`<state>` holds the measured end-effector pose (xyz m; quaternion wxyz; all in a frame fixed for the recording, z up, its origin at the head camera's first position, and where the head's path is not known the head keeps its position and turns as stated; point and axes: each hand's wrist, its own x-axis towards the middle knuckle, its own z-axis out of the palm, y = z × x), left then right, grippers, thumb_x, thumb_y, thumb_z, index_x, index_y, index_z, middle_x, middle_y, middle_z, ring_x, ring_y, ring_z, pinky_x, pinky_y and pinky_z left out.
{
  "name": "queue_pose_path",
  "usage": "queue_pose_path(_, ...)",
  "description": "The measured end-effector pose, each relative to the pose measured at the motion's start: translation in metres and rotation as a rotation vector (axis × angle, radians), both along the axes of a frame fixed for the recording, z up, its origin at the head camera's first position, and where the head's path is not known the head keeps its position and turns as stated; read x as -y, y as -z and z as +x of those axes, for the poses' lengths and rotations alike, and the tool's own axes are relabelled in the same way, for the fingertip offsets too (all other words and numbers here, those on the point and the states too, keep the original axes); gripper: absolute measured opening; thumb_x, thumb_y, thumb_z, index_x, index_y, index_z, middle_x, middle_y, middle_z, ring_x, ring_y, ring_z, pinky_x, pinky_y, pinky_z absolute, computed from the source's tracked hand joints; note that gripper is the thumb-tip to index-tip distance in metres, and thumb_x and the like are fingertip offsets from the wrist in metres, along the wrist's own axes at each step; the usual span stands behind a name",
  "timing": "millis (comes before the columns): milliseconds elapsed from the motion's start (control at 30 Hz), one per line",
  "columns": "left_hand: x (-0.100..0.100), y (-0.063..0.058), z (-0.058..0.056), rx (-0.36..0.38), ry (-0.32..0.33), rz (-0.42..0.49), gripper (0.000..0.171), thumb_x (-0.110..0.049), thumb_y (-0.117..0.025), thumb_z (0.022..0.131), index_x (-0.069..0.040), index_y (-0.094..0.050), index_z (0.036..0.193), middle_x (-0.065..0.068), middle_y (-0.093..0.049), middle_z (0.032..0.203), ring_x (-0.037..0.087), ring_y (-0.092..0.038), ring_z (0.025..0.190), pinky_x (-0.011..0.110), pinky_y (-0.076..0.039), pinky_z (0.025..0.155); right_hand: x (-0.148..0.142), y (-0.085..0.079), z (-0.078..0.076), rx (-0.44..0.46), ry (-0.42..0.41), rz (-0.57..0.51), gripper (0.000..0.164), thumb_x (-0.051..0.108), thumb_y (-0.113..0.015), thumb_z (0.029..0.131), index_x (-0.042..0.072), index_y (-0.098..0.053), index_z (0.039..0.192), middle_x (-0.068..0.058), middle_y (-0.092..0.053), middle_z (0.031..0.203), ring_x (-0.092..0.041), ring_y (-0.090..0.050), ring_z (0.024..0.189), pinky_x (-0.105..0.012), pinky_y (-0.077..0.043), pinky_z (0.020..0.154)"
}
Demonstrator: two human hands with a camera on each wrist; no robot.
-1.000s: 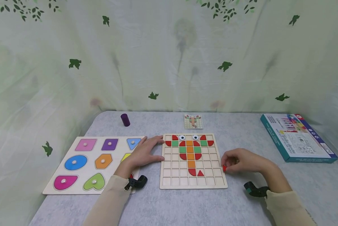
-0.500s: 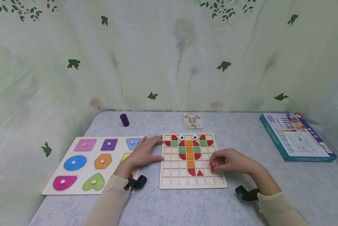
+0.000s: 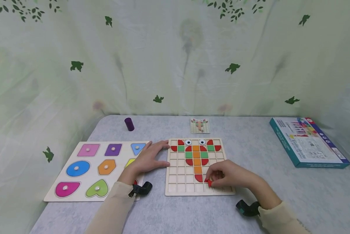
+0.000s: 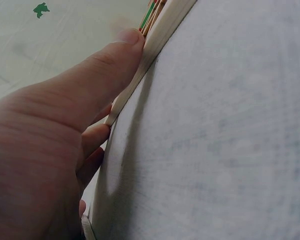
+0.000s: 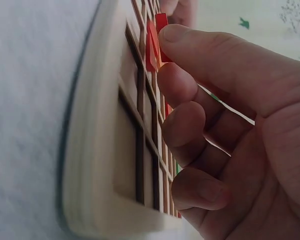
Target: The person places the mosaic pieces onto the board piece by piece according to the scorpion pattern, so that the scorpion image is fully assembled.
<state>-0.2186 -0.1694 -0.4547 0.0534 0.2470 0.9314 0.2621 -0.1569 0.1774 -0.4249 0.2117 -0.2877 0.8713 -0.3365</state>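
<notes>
On the table lies a wooden grid board (image 3: 175,187) bearing red, green and orange pieces and two eye pieces near its top. My right hand (image 3: 232,175) is over the board's lower right part, thumb and index finger pinching a small red piece (image 5: 161,21). Right beside that piece, a red triangle (image 5: 151,47) sits in the grid, mostly covered by the fingers in the head view. My left hand (image 3: 147,159) rests at the board's left edge, its fingers extended and the thumb (image 4: 110,62) touching the side.
A knob puzzle board (image 3: 99,152) with coloured shapes lies left, partly under the left forearm. Behind the grid stands a small pattern card (image 3: 200,126). A dark purple cylinder (image 3: 129,124) is at the back left, a flat teal-edged box (image 3: 309,143) at the right.
My right hand has moved left from beside the board's right edge to over its lower middle, carrying the red piece to the red triangle. The left hand has stayed put.
</notes>
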Motion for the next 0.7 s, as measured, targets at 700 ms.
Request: queue_pose_path(700, -0.0013, -0.0003, -0.0005, 0.005, -0.004, 0.011, 0.069, -0.047, -0.078, 0.084, -0.019, -0.053, 0.141, 0.0, -0.039, 0.16, 0.023, -0.033, 0.151, 0.055, -0.004, 0.128, 0.0106, 0.0074, 0.0048, -0.022, -0.059, 0.01, 0.018, 0.017, -0.08, 0.083, 0.028, -0.068, 0.09, 0.012, -0.054, 0.068, 0.0, -0.048, 0.062, -0.016, -0.043, 0.057)
